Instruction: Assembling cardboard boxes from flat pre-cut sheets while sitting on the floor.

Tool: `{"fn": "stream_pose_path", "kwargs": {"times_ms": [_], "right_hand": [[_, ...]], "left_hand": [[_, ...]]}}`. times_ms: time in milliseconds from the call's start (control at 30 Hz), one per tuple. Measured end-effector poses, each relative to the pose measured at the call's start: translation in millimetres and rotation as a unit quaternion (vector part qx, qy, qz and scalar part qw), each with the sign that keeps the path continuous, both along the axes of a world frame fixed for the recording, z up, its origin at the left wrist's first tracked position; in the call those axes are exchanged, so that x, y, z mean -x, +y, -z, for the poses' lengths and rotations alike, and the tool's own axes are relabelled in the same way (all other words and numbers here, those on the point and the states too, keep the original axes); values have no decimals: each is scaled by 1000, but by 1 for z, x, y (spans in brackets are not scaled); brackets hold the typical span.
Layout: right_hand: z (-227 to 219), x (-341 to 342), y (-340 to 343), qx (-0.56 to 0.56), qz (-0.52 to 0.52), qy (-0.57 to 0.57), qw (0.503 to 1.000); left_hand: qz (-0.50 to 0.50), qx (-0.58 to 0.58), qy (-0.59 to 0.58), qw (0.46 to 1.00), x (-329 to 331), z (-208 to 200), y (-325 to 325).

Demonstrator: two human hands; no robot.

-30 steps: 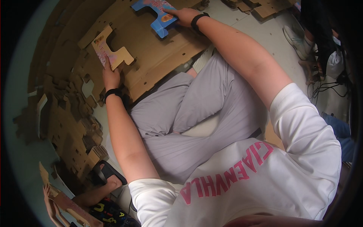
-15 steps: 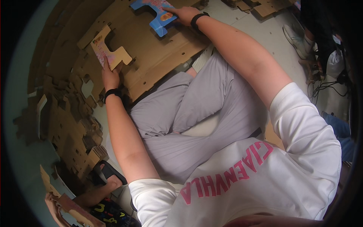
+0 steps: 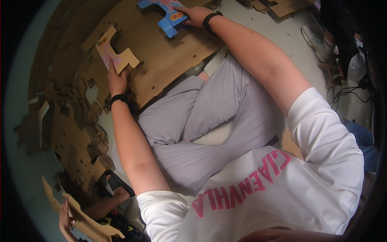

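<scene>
My left hand [image 3: 117, 82] is closed on the near end of a yellow printed cardboard cutout [image 3: 108, 52] with a deep rounded notch. Farther off and to the right, my right hand [image 3: 196, 16] grips the edge of a blue printed cardboard cutout [image 3: 169, 25] with a similar notch. Fingertips of both hands show on the printed faces; what lies under the cutouts is hidden. Both pieces are over a large brown cardboard sheet [image 3: 161, 60] beyond my crossed legs, apart from each other.
Brown cardboard offcuts [image 3: 72, 133] lie piled along the left. At lower left, a co-worker's hand [image 3: 65, 218] is at a long cardboard piece [image 3: 94, 224]. More scraps [image 3: 282, 10] lie at the far right, with another person's shoe [image 3: 316, 44] and black cables [image 3: 350, 92] nearby.
My hands and both cutouts have barely shifted, only slightly left and away. At lower left, the co-worker's cardboard piece has turned and the hand has moved along it.
</scene>
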State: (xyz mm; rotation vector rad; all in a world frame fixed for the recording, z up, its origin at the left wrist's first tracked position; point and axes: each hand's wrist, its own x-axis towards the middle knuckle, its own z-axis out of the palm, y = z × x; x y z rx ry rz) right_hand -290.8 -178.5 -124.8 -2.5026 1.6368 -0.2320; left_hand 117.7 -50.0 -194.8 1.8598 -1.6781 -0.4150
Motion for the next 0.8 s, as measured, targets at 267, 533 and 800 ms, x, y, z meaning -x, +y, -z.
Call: {"fn": "stream_pose_path", "kwargs": {"times_ms": [267, 533, 800], "right_hand": [[11, 3, -5, -51, -27, -14, 998], [2, 2, 1, -57, -28, -5, 998], [-15, 1, 15, -45, -35, -7, 998]], "left_hand": [[21, -24, 38, 999, -1, -2, 1], [1, -35, -21, 999, 5, -9, 7], [4, -46, -64, 997, 6, -8, 10]]}}
